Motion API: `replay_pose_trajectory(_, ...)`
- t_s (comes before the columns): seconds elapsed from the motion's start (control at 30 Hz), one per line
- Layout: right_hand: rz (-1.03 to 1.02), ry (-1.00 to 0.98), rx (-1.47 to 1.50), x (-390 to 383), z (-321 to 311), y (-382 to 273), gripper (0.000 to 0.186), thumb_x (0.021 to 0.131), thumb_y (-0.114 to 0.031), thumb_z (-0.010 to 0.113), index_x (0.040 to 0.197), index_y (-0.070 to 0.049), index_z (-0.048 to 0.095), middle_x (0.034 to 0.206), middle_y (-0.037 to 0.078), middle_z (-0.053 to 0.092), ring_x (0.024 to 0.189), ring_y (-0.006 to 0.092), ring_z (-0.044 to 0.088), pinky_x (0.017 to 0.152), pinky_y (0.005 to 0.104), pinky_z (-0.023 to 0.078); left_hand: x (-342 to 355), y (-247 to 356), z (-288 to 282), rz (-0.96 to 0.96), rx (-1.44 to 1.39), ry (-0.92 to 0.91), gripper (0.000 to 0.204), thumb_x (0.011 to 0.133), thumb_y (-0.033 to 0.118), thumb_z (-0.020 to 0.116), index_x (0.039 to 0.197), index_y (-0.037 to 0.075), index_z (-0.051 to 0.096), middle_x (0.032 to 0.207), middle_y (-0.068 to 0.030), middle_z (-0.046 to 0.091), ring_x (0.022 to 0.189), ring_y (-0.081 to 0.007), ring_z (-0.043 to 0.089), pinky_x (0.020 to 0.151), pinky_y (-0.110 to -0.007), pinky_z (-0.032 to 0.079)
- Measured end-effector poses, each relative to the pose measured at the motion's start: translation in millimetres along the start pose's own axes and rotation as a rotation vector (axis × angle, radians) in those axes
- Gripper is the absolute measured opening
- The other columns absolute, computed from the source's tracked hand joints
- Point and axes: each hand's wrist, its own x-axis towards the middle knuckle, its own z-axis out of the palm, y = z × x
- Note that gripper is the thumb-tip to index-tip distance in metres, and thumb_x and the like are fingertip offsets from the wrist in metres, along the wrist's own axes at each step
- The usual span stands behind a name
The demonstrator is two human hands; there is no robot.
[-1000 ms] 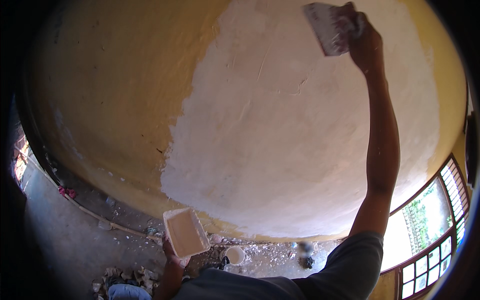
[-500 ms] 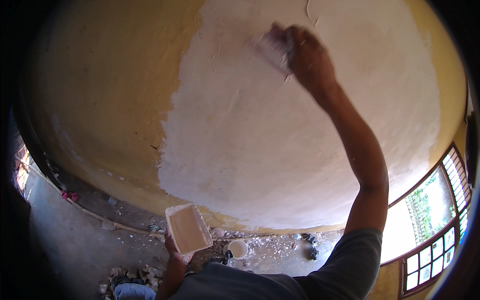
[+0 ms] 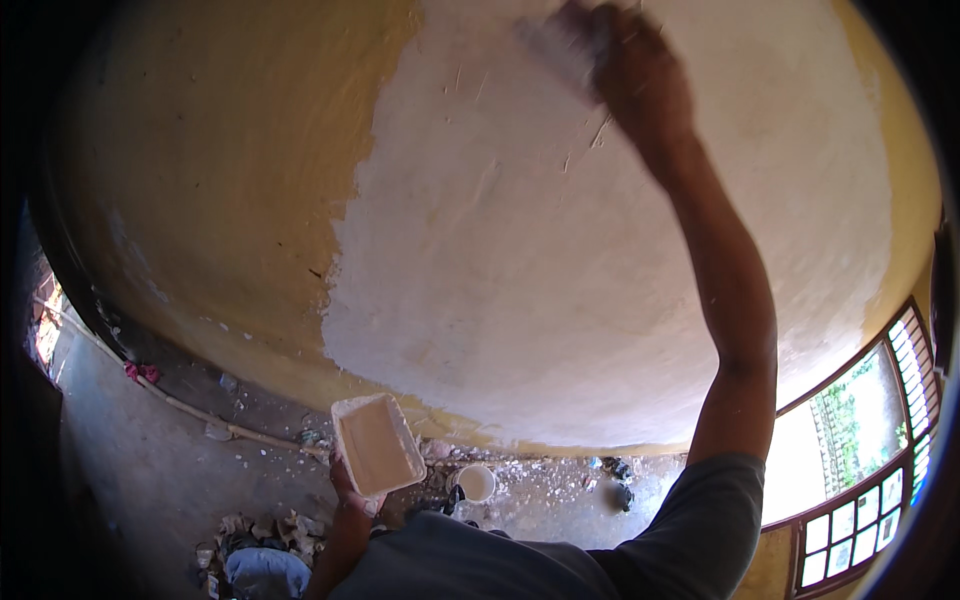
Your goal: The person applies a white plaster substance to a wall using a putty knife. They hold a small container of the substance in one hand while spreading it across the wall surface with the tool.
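Observation:
High on the wall, my right hand point(image 3: 648, 85) is closed around a wide flat putty knife point(image 3: 565, 55), its blade smeared by motion against the pale, freshly coated patch point(image 3: 560, 290). Thin raised ridges show in the coat just below the blade. Yellow paint point(image 3: 220, 190) borders the patch on the left. Low down, my left hand point(image 3: 350, 487) grips a rectangular, crusted pan point(image 3: 342, 412) from its lower left side, thumb at the near edge. Beige filler coats the pan's inside.
A white bucket point(image 3: 491, 488) stands on the debris-strewn floor by the wall's foot. A long pole point(image 3: 190, 408) lies along the floor at left, a pink cloth point(image 3: 143, 372) beside it. Rubble and a pale blue bundle point(image 3: 268, 572) lie lower left. Windows point(image 3: 855, 515) are at right.
My right hand has moved up the wall with the putty knife and a little to the right. Ridges in the coat now show beneath it. My left hand holds the pan almost still.

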Motion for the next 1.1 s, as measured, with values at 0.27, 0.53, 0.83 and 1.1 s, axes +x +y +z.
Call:
replay_pose_trajectory(0.27,-0.171,-0.307,0.146,-85,-15,-10,0.022,0.091,-0.010,0.063,0.112,-0.006,0.059,0.103,0.017,0.063,0.096,0.0382,0.064,0.082,0.0471,0.055,-1,1,-16,0.008,-0.036,0.051,0.055,0.098,0.051,0.046,0.137,0.014,0.053,0.127,-0.0081,0.062,0.115,-0.0325,0.061,0.097,-0.054,0.049)
replay_pose_trajectory(0.53,-0.029,-0.188,0.000,-66,-17,33,0.026,0.088,-0.007,0.063,0.113,-0.012,0.056,0.104,0.020,0.064,0.097,0.0420,0.063,0.080,0.0495,0.055,3,-1,-13,-0.009,-0.024,0.049,0.059,0.097,0.056,0.046,0.139,0.014,0.052,0.125,-0.0081,0.062,0.111,-0.0327,0.063,0.091,-0.056,0.052)
replay_pose_trajectory(0.83,0.506,0.186,0.994,-28,-65,65,0.029,0.099,-0.028,0.062,0.109,-0.001,0.064,0.100,0.008,0.070,0.085,0.0173,0.067,0.078,0.0317,0.053,-6,-1,0,-0.076,-0.051,0.110,0.052,0.102,0.052,0.036,0.137,0.018,0.053,0.126,-0.0058,0.061,0.114,-0.0306,0.061,0.096,-0.053,0.050)
replay_pose_trajectory(1.1,0.926,-0.161,1.111,-211,43,-52,0.016,0.092,-0.008,0.068,0.105,0.000,0.063,0.091,0.010,0.070,0.076,0.0188,0.065,0.070,0.0329,0.053,-8,2,7,-0.047,-0.040,0.059,0.053,0.101,0.052,0.039,0.138,0.016,0.052,0.130,-0.0070,0.060,0.116,-0.0307,0.060,0.097,-0.052,0.050)
